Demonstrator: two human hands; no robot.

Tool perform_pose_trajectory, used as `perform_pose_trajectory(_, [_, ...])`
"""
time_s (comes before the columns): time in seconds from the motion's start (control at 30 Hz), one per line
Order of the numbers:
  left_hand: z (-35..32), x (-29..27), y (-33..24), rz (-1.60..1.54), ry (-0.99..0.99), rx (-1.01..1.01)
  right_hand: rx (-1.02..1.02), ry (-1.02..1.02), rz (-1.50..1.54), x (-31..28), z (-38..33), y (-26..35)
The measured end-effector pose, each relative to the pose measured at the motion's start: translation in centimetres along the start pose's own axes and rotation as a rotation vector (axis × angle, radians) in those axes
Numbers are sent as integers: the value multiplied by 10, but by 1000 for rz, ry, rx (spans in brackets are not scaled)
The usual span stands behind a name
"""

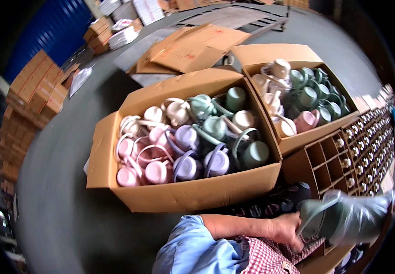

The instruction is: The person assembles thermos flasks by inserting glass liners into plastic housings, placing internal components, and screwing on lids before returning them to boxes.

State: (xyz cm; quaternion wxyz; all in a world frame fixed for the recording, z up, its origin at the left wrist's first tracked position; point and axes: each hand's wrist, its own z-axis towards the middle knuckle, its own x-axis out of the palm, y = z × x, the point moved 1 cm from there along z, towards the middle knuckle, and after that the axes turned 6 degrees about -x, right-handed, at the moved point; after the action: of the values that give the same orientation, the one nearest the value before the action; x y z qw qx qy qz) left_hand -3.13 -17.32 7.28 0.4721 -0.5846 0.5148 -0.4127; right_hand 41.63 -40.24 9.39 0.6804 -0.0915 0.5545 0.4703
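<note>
A grey-green tumbler (339,219) with a loop handle lies tilted at the lower right, its far part wrapped in clear plastic. My left hand (288,230) is closed at its handled end, fingers by the loop. Of my right hand only a dark, unclear shape shows at the plastic-covered end near the picture's rim; its fingers are hidden. Beyond my left arm stands an open carton (197,194) filled with pink, purple, cream and green loop-handled tumblers. A second open carton (314,130) behind it holds cream, green and pink ones, some in clear plastic.
At the right, a cardboard divider grid (327,164) holds several rows of shiny-topped items. Flattened cartons (193,48) lie on a low platform at the back. Stacked boxes (35,91) line the left side beyond the grey floor (65,182). Another carton's edge shows below the tumbler.
</note>
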Motion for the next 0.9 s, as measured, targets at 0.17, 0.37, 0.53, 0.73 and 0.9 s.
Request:
perform_pose_trajectory(0.17, [-1, 15, 34, 204, 538, 44, -13, 189, -46, 38, 26, -2])
perform_pose_trajectory(0.37, [41, -43, -13, -306, -93, 731, -255, -47, 241, 68, 62, -64])
perform_pose_trajectory(0.53, [174, -62, 51, -131, -292, 275, -107, -57, 205, 36, 57, -61])
perform_pose_trajectory(0.73, [220, -20, 88, -504, 44, 212, 72, -51, 77, 22, -13, -61])
perform_pose_trajectory(0.9, [248, -9, 112, -839, 212, 174, 245, 93, -72, 50, -90, -76])
